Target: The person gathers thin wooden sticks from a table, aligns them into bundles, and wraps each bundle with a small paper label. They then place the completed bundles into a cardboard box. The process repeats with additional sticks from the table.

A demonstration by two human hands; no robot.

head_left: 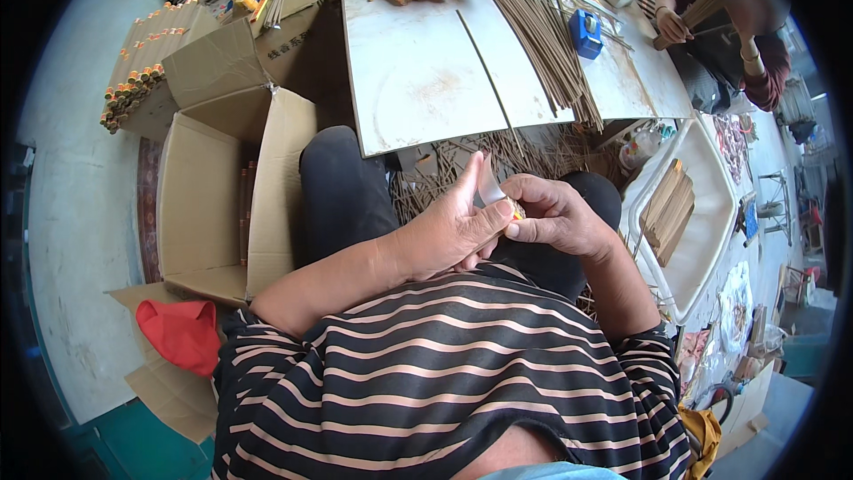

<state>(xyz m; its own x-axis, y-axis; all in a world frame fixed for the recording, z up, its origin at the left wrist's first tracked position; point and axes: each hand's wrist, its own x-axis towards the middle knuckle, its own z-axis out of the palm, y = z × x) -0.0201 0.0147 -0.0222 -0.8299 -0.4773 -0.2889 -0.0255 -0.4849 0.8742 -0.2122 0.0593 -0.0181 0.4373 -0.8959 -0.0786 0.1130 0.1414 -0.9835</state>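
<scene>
Workshop floor, pale table (418, 80) beyond the knees. Both hands meet above the lap: left hand (458, 227) fingers pinch a small clear strip (490, 188) upright; right hand (555, 218) fingers clamp a stick bundle's end (514, 210), between both thumbs. Judged: wrapping the end; next needs steady alignment. Loose sticks (542, 44) on table, open carton (222, 204) left; nothing obstructs.

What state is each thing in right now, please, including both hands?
Left hand: closed around a small bundle end, thumb pressing.
Right hand: pinching the same bundle end.
Clear strip: sticking up between the hands.
Box: open, flaps out, sticks inside.
Table: loose sticks spread on it.
Tray: holding a stack of sticks.
</scene>
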